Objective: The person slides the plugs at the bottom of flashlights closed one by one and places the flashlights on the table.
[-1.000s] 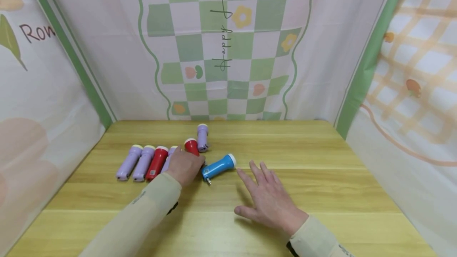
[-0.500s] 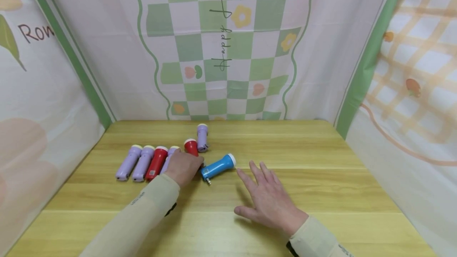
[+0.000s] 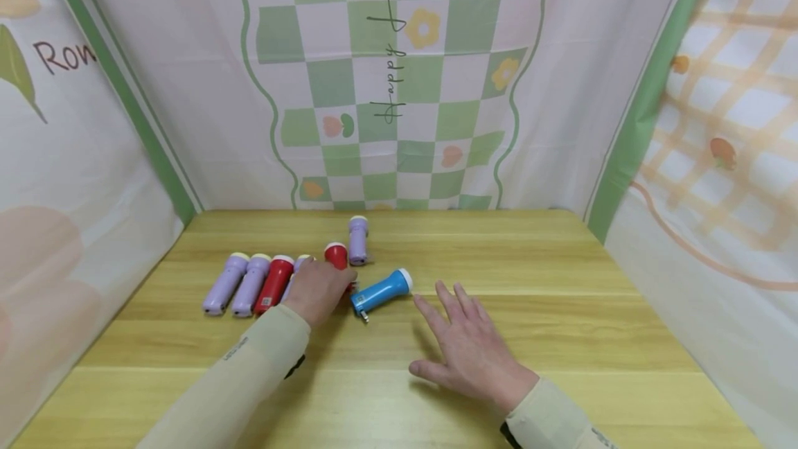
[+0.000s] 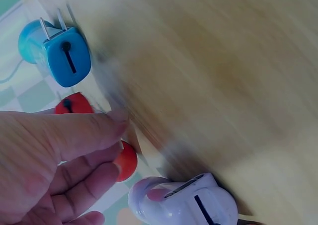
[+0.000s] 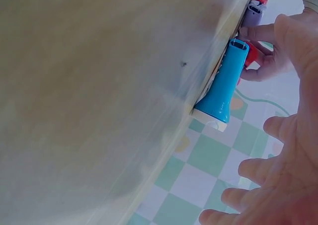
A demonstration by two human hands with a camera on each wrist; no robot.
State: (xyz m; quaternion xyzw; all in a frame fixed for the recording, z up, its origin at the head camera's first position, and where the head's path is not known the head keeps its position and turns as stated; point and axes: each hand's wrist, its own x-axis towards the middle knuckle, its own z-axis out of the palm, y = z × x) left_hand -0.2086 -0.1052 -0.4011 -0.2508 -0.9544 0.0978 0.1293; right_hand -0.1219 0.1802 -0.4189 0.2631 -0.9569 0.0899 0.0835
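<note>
Now far purple torch [image 3: 358,241] slightly right vs. prev., L grip [image 3: 319,289] round red torch [image 3: 336,256], R grip [image 3: 472,357] fingers apart.

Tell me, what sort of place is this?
Possibly a makeshift booth for tabletop work: patterned cloths hang on three sides of a wood-grain table, where several flashlights lie, some in a row.

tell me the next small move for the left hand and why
Probably slide the red flashlight in the left hand leftward, closer to the purple flashlight on that side: the hand grips it, and a gap separates the two.
</note>
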